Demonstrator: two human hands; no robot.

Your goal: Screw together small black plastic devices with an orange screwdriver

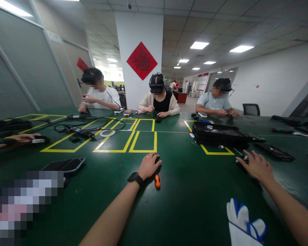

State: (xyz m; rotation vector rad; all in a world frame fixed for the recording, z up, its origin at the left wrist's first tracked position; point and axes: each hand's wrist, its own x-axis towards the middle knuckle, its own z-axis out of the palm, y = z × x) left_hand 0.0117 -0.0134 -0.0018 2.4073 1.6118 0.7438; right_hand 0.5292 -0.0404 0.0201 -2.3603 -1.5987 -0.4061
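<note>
My left hand (149,166), with a dark watch (136,178) on its wrist, rests on the green table (187,191) with its thumb apart and nothing visible in it. Just below its fingers lies a short orange and black tool (157,181). Over at the right, my right hand (259,166) has its thumb and fingers around a small dark object (243,160), partly hidden by the hand. A thin light shaft sticks out near the fingertips. Nearer to me lies a white and blue glove (246,222).
A black tray (219,133) stands beyond my right hand, with a dark flat part (274,152) to its right. Cables (79,130) and a white ring (107,133) lie at the left, near a dark tablet-like object (64,165). Three people sit opposite; other hands show at both edges.
</note>
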